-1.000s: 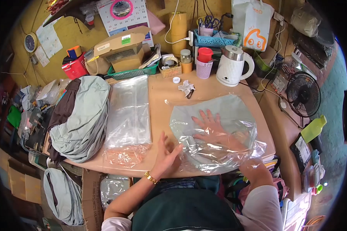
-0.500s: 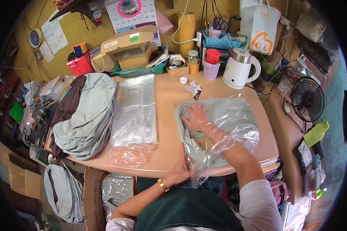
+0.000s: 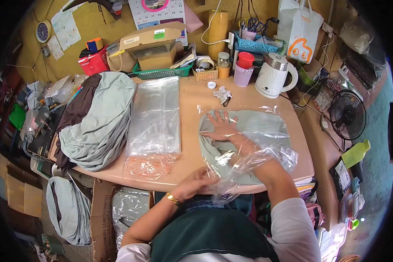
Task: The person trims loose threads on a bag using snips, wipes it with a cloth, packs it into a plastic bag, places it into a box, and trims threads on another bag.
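A folded piece of pale grey-green cloth (image 3: 264, 124) lies on the table inside a clear plastic bag (image 3: 287, 158). My right hand (image 3: 221, 126) reaches into the bag with fingers spread flat on the cloth, and the film bunches around that forearm. At the near left corner of the bag, my left hand (image 3: 193, 181) has its fingers closed on the bag's loose edge. Left of the bag lies a stack of flat clear plastic bags (image 3: 155, 118), with crumpled orange-tinted film (image 3: 150, 166) at its near end.
Piled grey-green cloth (image 3: 96, 126) with dark brown cloth (image 3: 74, 109) covers the table's left side. A white kettle (image 3: 270, 78), pink cup (image 3: 242, 75), crumpled tissue (image 3: 222, 94) and green basket (image 3: 161, 73) stand toward the back. A black fan (image 3: 347, 114) is at the right.
The fingers of my right hand have spread wider and the cloth lies flatter. My left hand has moved up slightly along the bag's edge. The view has shifted a little.
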